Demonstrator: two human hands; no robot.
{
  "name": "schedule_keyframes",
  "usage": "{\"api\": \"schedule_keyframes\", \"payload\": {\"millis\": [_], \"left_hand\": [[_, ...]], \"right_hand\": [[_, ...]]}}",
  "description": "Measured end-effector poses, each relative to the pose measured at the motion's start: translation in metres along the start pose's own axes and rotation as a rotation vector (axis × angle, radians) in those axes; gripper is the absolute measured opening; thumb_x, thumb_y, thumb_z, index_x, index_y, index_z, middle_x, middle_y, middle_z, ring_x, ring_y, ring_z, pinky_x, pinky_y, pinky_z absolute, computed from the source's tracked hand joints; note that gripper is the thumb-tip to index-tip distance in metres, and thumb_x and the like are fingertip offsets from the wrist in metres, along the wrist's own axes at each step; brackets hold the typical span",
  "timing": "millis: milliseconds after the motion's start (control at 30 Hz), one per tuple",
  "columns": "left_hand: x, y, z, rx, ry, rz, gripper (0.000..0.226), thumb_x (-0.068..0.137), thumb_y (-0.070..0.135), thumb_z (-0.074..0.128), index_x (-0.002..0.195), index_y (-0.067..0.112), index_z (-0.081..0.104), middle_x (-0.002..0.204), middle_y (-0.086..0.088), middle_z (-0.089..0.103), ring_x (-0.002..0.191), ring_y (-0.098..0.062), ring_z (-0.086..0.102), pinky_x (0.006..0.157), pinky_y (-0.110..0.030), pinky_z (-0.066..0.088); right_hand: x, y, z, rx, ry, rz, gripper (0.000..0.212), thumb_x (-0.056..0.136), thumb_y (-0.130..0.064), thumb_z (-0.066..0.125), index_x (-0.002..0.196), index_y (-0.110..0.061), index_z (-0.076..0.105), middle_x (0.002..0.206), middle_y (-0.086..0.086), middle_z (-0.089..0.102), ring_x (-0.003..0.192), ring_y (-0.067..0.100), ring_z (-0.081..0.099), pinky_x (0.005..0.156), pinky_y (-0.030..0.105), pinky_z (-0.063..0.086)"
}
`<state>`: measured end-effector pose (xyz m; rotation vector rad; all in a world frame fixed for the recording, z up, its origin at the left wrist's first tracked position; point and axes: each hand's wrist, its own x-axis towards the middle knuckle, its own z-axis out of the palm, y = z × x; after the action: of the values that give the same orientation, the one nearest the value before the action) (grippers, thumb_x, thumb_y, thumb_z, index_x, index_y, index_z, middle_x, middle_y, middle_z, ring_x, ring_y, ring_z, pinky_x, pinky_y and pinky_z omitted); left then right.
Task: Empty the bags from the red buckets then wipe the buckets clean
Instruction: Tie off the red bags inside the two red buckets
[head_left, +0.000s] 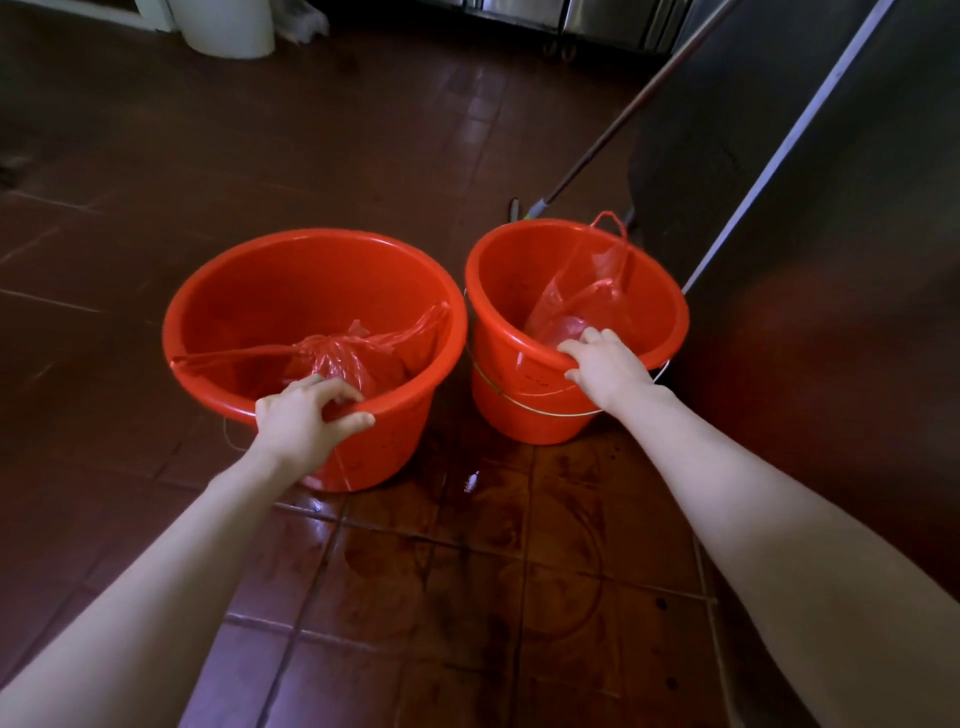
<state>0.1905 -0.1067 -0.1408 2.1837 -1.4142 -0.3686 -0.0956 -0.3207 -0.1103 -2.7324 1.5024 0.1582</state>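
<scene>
Red wide bucket (270, 291), smaller bucket (519, 270), a crumpled bag (337, 358) in each; fingers (327, 387) of left hand (296, 421), right hand (605, 364) clamped on rims.

2 arms are showing, both going bare. The left forearm (182, 551) and the right forearm (753, 499) are lying uncovered from wrist to the frame's lower edge, looking broader there through the wide-angle lens. The left grip (306, 418) and the right grip (605, 366) are likewise showing bare, knuckles and thumbs standing out plainly.
</scene>
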Motion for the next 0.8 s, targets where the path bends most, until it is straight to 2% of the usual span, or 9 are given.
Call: {"api": "schedule_keyframes", "payload": {"millis": [233,300,367,400,467,567,633,700,800], "left_hand": [[0.009,0.011,0.000,0.058,-0.032,-0.071,0.033,0.085,0.044,0.070,0.110,0.023,0.069,0.106,0.000,0.061,0.111,-0.027,0.054,0.089,-0.040,0.034],[0.005,0.019,-0.001,0.081,-0.041,-0.094,0.041,0.087,0.041,0.068,0.123,0.022,0.064,0.117,-0.007,0.061,0.115,-0.031,0.053,0.097,-0.043,0.033],[-0.008,0.036,-0.001,-0.013,-0.017,-0.112,0.055,0.088,0.038,0.068,0.138,0.023,0.052,0.131,-0.015,0.053,0.123,-0.037,0.047,0.105,-0.047,0.032],[-0.018,0.049,-0.001,-0.073,0.016,-0.070,0.057,0.088,0.038,0.068,0.140,0.024,0.050,0.134,-0.016,0.050,0.125,-0.040,0.044,0.106,-0.047,0.032],[-0.041,0.077,0.006,-0.080,0.039,0.177,0.048,0.085,0.039,0.064,0.129,0.020,0.063,0.128,-0.015,0.055,0.120,-0.040,0.047,0.105,-0.045,0.034],[-0.081,0.104,0.023,0.055,-0.121,0.517,0.031,0.079,0.039,0.066,0.099,0.018,0.076,0.107,-0.006,0.066,0.109,-0.031,0.059,0.103,-0.046,0.037],[-0.102,0.108,0.029,0.116,-0.187,0.584,0.022,0.081,0.036,0.073,0.097,0.021,0.074,0.103,0.000,0.064,0.108,-0.026,0.060,0.109,-0.049,0.030],[-0.118,0.107,0.028,0.161,-0.220,0.610,0.023,0.080,0.034,0.076,0.100,0.023,0.071,0.103,0.003,0.061,0.105,-0.023,0.059,0.112,-0.050,0.028],[-0.138,0.115,0.024,0.227,-0.220,0.690,0.022,0.079,0.041,0.074,0.095,0.026,0.071,0.092,0.005,0.059,0.089,-0.021,0.059,0.105,-0.046,0.039]], "right_hand": [[-0.100,-0.007,0.003,0.083,-0.091,-0.070,0.040,0.090,-0.028,0.063,0.130,-0.026,0.057,0.117,0.007,0.051,0.111,0.027,0.043,0.098,0.041,0.041],[-0.133,-0.014,0.002,0.130,-0.136,-0.083,0.041,0.089,-0.030,0.065,0.129,-0.029,0.058,0.116,0.004,0.052,0.111,0.025,0.044,0.098,0.041,0.041],[-0.167,-0.019,0.003,0.173,-0.184,-0.102,0.042,0.088,-0.030,0.067,0.129,-0.032,0.058,0.112,0.001,0.051,0.108,0.022,0.043,0.098,0.038,0.039],[-0.182,-0.021,0.004,0.196,-0.205,-0.110,0.042,0.087,-0.031,0.067,0.128,-0.033,0.059,0.109,-0.001,0.050,0.107,0.021,0.043,0.098,0.036,0.039],[-0.211,-0.021,0.005,0.264,-0.241,-0.109,0.041,0.086,-0.030,0.069,0.126,-0.036,0.060,0.104,-0.005,0.048,0.105,0.017,0.043,0.098,0.034,0.038],[-0.241,-0.013,0.006,0.306,-0.265,-0.090,0.042,0.086,-0.030,0.070,0.126,-0.040,0.060,0.106,-0.010,0.049,0.110,0.015,0.045,0.102,0.034,0.037],[-0.253,-0.007,0.006,0.314,-0.245,-0.064,0.040,0.085,-0.031,0.070,0.122,-0.043,0.062,0.107,-0.012,0.050,0.111,0.013,0.044,0.103,0.034,0.037],[-0.260,-0.003,0.006,0.337,-0.232,-0.041,0.039,0.084,-0.029,0.072,0.119,-0.043,0.064,0.109,-0.012,0.051,0.109,0.012,0.044,0.103,0.032,0.037],[-0.268,0.005,0.006,0.319,-0.218,-0.016,0.039,0.080,-0.023,0.076,0.114,-0.041,0.068,0.113,-0.012,0.053,0.111,0.012,0.048,0.105,0.028,0.036]]}}
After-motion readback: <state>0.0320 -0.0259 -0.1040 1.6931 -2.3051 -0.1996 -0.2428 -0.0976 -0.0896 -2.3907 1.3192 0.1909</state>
